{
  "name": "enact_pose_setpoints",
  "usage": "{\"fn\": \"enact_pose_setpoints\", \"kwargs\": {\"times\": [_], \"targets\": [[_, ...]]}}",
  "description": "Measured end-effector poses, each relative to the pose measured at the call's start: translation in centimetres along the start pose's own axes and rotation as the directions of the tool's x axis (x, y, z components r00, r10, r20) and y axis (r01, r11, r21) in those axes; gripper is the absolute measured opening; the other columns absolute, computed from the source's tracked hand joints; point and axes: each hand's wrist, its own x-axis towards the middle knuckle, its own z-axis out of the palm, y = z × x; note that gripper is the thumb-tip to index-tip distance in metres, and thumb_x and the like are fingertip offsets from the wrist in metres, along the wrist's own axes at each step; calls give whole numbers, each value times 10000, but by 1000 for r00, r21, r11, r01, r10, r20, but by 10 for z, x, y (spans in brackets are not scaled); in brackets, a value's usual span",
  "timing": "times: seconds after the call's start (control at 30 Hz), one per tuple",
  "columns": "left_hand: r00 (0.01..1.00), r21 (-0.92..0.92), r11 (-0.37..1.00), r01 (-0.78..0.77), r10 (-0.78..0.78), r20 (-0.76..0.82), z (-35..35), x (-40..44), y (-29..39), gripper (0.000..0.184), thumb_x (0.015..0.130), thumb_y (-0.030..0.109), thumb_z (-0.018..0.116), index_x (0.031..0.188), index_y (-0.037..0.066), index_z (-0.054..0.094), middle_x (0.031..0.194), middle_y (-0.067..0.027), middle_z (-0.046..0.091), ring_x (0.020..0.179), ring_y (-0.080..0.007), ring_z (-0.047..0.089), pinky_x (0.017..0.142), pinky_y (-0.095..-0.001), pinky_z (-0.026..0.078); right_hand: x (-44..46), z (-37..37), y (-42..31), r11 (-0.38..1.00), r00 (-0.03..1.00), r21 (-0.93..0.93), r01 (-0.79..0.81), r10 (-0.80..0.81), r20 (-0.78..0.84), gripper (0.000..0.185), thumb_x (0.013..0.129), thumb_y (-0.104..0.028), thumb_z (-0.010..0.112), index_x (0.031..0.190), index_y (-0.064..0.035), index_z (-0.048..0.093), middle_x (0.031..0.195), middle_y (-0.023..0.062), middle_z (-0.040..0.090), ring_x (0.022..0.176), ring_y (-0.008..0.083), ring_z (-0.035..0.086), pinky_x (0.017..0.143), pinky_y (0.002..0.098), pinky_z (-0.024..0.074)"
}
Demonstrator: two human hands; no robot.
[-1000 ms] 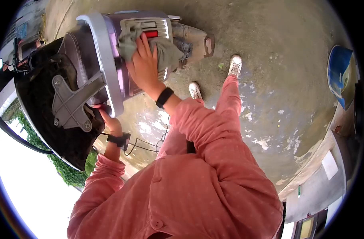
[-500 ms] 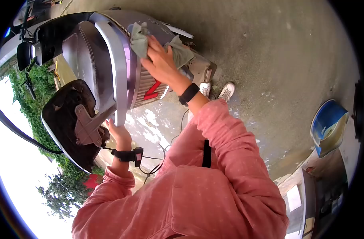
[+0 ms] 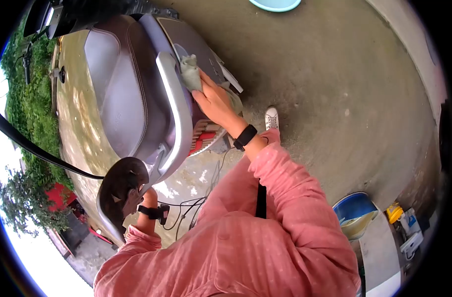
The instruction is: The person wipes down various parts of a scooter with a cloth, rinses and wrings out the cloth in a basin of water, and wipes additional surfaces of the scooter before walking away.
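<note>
A scooter with a purple-grey seat [image 3: 119, 94] stands at the left, its silver grab rail [image 3: 179, 116] curving behind the seat. My right hand [image 3: 217, 101] presses a grey-green cloth [image 3: 190, 73] against the scooter's rear side panel, just beyond the rail. Below that hand show the red and ribbed parts of the tail light [image 3: 204, 138]. My left hand [image 3: 149, 199] is at the bracket beside the dark backrest [image 3: 122, 190]; its fingers are mostly hidden behind these parts.
Black cables [image 3: 186, 204] hang near my legs. A blue bucket [image 3: 353, 210] stands at the lower right, beside a yellow object [image 3: 395, 213]. Part of a light-blue basin [image 3: 276, 4] shows at the top. Green plants [image 3: 40, 106] grow at the left.
My viewpoint has shifted round toward the scooter's side. My right hand and the cloth have moved from the tail light to the side panel. The basin has come into view.
</note>
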Motion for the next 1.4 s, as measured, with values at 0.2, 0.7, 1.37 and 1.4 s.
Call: {"fn": "enact_pose_setpoints", "kwargs": {"times": [0.2, 0.7, 1.37, 1.4], "targets": [[993, -37, 994, 107, -109, -54, 12, 2, 11, 390, 865, 215, 404, 1194, 8, 405, 1176, -101, 485, 1090, -209, 466, 953, -353, 353, 57, -1, 18, 940, 961, 322, 116, -187, 201, 341, 780, -185, 485, 1053, -6, 583, 1359, 117, 370, 1259, 295, 328, 934, 444, 316], [571, -640, 394, 659, -817, 86, 117, -121, 197, 294, 876, 210, 511, 1105, 28, 488, 1074, -84, 554, 1028, -224, 527, 859, -320, 423, 35, -4, 12, 982, 937, 87, 166, -185, 295, 400, 823, -323, 433, 1107, -62, 541, 1384, 151, 305, 1275, 336, 288, 963, 543, 223], [877, 30, 914, 405, -379, -294, 152, -24, 338, 769, 797, 174, 557, 1400, 51, 95, 1457, -158, 115, 1346, -282, 109, 1077, -409, 84, 243, 70, 126, 937, 908, 191, -291, 207, 365, 462, 893, -258, 387, 1261, 22, 382, 1316, 197, 369, 1217, 359, 335, 1000, 356, 277], [809, 26, 883, 468, -417, -413, 142, -33, 331, 734, 814, 136, 531, 1400, 53, 98, 1448, -154, 170, 1338, -269, 157, 1077, -392, 105, 245, 71, 143, 918, 880, 173, -357, 269, 391, 465, 900, -262, 377, 1264, 28, 373, 1312, 198, 375, 1211, 344, 349, 1003, 345, 274]]}}
